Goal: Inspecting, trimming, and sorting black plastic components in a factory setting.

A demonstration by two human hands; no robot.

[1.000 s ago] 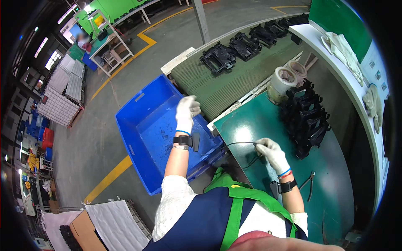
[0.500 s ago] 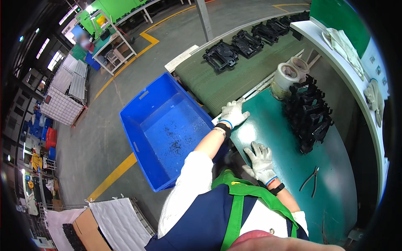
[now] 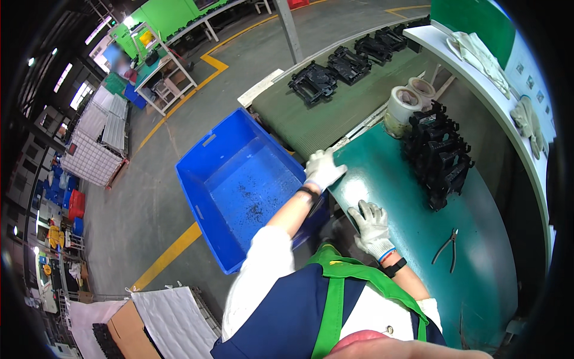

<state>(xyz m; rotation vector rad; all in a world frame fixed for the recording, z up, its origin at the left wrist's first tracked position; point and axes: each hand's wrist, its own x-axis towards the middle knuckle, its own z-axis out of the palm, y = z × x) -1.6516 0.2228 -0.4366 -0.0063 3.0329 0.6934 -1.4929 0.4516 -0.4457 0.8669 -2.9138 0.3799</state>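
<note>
Both hands wear whitish work gloves, and neither holds anything. My left hand (image 3: 323, 170) is at the table's left corner beside the conveyor belt (image 3: 281, 124), its fingers apart. Nearer to me, my right hand (image 3: 372, 227) rests on the edge of the green table (image 3: 400, 257), fingers stretched out. To its right lies a pair of pliers (image 3: 447, 250) with the handles spread. Farther back on the table stands a row of black plastic assemblies (image 3: 439, 157), packed close together.
A blue crate (image 3: 230, 176) with dark crumbs on its floor stands left of the table. Several black assemblies (image 3: 314, 82) lie along the belt. Rolls of clear tape (image 3: 402, 110) stand by the far table edge. A white shelf (image 3: 478, 75) with cloth gloves on it rises at the right.
My left hand has drawn back slightly to the left and nearer to me. The fingers of my right hand have come closer together. The view has shifted a little.
</note>
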